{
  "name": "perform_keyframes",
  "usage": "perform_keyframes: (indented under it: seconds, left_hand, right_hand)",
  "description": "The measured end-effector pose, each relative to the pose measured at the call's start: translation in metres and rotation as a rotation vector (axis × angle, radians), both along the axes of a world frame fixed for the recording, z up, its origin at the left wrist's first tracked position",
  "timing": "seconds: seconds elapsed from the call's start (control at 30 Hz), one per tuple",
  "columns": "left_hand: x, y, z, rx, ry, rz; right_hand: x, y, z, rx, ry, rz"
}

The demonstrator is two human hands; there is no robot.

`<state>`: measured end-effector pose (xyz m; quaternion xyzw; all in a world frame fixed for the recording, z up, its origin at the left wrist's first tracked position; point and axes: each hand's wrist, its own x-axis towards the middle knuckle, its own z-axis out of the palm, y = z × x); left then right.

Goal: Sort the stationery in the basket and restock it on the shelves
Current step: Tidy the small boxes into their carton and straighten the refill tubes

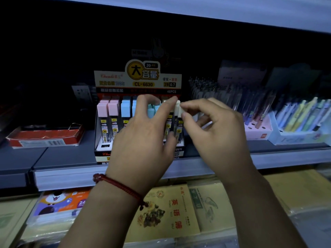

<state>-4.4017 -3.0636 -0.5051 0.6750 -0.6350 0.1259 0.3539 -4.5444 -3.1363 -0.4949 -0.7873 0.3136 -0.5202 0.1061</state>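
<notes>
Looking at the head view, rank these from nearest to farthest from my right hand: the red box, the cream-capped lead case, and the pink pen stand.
1. The cream-capped lead case, pinched in the right hand itself, at the display's right end.
2. The pink pen stand, just right of that hand on the same shelf.
3. The red box, far off at the shelf's left.

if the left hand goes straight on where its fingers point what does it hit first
Probably the teal lead cases in the display box, just beyond the left hand; depth unclear.
</notes>
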Motion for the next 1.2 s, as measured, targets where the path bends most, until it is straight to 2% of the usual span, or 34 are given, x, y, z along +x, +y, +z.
perform_keyframes:
  seconds: [0.5, 0.77, 0.9, 1.03, 1.2]
  left_hand:
    - [0.004, -0.003, -0.005, -0.146, 0.212, -0.107]
    - [0.009, -0.006, -0.011, -0.162, 0.249, -0.163]
    - [0.010, -0.006, -0.013, -0.159, 0.258, -0.161]
    - [0.010, -0.007, -0.014, -0.175, 0.266, -0.162]
    - [0.010, -0.006, -0.016, -0.195, 0.275, -0.184]
  right_hand:
    - [0.008, 0.008, -0.030, -0.222, -0.117, -0.040]
    - [0.010, 0.005, -0.031, -0.119, -0.085, -0.076]
    - [0.012, 0.007, -0.025, -0.073, -0.112, -0.018]
    - [0.019, 0.008, -0.018, -0.110, -0.073, -0.075]
    - [0.025, 0.009, -0.011, -0.162, -0.148, -0.143]
